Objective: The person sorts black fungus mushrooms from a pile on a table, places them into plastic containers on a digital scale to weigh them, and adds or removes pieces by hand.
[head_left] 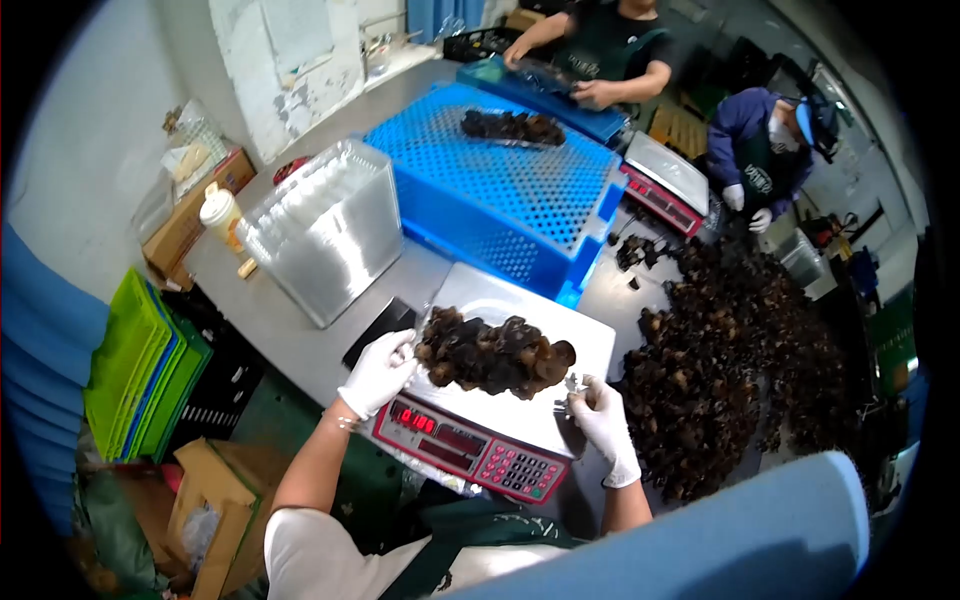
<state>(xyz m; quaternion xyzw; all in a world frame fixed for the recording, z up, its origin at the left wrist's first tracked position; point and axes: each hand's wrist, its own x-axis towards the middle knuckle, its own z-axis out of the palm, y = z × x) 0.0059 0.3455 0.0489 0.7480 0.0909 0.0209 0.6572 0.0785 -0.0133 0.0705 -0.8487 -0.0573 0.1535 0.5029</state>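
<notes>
Dark brown wood-ear-like mushrooms [490, 352] lie in a clear tray on the white plate of a scale [590, 345] with a lit red display. My left hand [382, 372], in a white glove, has its fingers pinched at the tray's left end. At the right end, my right hand [602, 425], gloved too, has thumb and fingers closed at the tray's clear edge. A large heap of the same mushrooms [715, 360] covers the table to the right.
Stacked clear trays [325, 230] stand at the left, beside a bottle [220, 212]. Behind the scale, an upturned blue crate [500, 180] bears another filled tray [512, 127]. A second scale [665, 185] and two co-workers [610, 60] are beyond. Green crates [135, 370] stand lower left.
</notes>
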